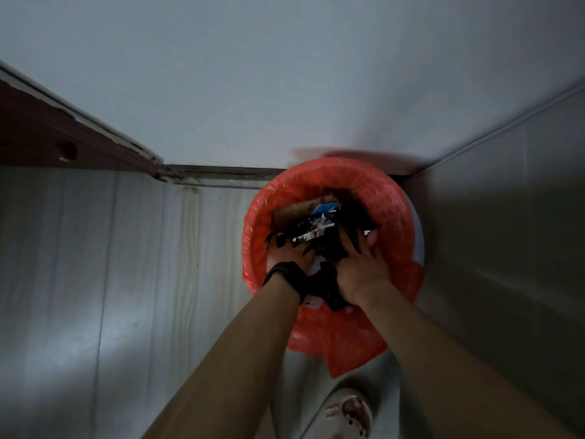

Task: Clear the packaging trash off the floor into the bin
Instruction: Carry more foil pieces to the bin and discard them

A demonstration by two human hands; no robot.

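Note:
A round bin lined with a red plastic bag (395, 217) stands in the corner of the room. Inside it lies packaging trash: crumpled black plastic (351, 213), a silver foil wrapper (311, 234), a blue packet (326, 208) and a piece of brown cardboard (292, 213). Both my hands are down in the bin's mouth. My left hand (286, 253), with a black band on its wrist, presses on the trash with fingers spread. My right hand (361, 264) presses flat on the black plastic beside it. More black plastic (326, 289) bunches between my wrists over the bin's near rim.
The bin sits where the back wall meets a grey side panel (506, 232) on the right. A dark red door frame (63, 137) runs along the left. My foot in a pale sandal (348, 413) stands on the grey plank floor (126, 296) just in front of the bin.

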